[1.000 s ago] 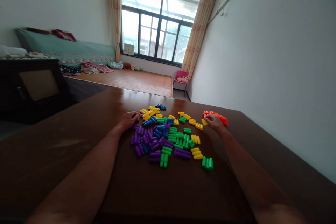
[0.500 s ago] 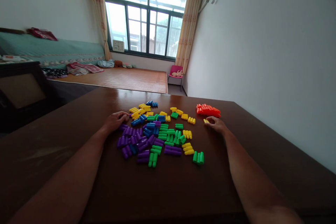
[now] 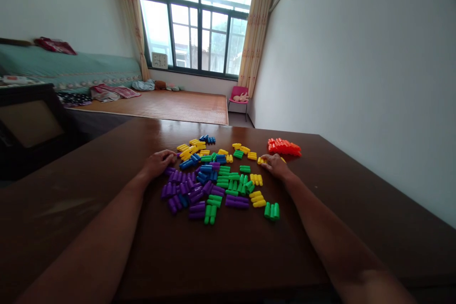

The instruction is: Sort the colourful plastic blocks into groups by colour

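Observation:
Ridged plastic toy blocks, each like short tubes joined side by side, lie spread on the dark brown table (image 3: 228, 256). My right hand (image 3: 276, 166) has its fingertips closed on a yellow block (image 3: 261, 160) at the right of the spread. Another yellow block (image 3: 283, 159) lies just behind that hand, partly hidden. My left hand (image 3: 156, 164) rests at the left side, fingers curled, with a purple block (image 3: 178, 155) at its fingertips. Purple blocks (image 3: 181, 189) crowd the near left, green blocks (image 3: 231, 185) the middle. Blue blocks (image 3: 205, 175) are mixed among them.
A pile of orange blocks (image 3: 284, 147) sits apart at the far right. More yellow blocks (image 3: 188, 151) lie at the back left. Beyond the table are a bed (image 3: 178, 104), a pink chair (image 3: 239, 95) and a window. A white wall stands at right.
My right hand has moved left from one yellow block, now lying near the orange pile, to another at the spread's edge. My left hand stays put. The view has shifted slightly.

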The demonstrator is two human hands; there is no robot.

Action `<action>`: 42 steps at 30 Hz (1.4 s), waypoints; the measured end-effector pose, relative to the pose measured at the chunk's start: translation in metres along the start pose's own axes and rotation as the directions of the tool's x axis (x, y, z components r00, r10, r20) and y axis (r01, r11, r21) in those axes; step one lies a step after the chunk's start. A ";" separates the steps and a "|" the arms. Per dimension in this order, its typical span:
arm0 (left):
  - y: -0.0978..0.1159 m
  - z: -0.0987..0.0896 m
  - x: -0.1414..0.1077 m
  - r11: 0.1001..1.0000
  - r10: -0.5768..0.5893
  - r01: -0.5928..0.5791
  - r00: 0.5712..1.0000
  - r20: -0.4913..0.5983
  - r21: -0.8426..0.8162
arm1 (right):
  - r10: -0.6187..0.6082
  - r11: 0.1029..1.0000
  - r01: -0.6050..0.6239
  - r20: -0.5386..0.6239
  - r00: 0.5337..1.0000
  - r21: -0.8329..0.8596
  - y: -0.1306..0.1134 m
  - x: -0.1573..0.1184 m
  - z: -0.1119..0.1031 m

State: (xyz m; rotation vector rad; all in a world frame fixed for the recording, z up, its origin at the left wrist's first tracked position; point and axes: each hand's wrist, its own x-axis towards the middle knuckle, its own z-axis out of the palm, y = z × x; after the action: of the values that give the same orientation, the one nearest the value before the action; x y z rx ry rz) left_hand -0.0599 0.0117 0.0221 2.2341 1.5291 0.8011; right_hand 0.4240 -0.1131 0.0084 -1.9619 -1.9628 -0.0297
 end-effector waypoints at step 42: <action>0.002 0.000 0.001 0.999 -0.032 0.032 0.999 0.006 0.015 | 0.649 0.743 -0.566 -0.176 0.740 0.357 0.135 -0.014 -0.020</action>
State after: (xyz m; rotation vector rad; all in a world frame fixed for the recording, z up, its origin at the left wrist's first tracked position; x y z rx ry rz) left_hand -0.0580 0.0119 0.0231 2.2148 1.5689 0.7753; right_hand 0.5597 -0.1273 -0.0094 -2.1612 -0.9927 0.1207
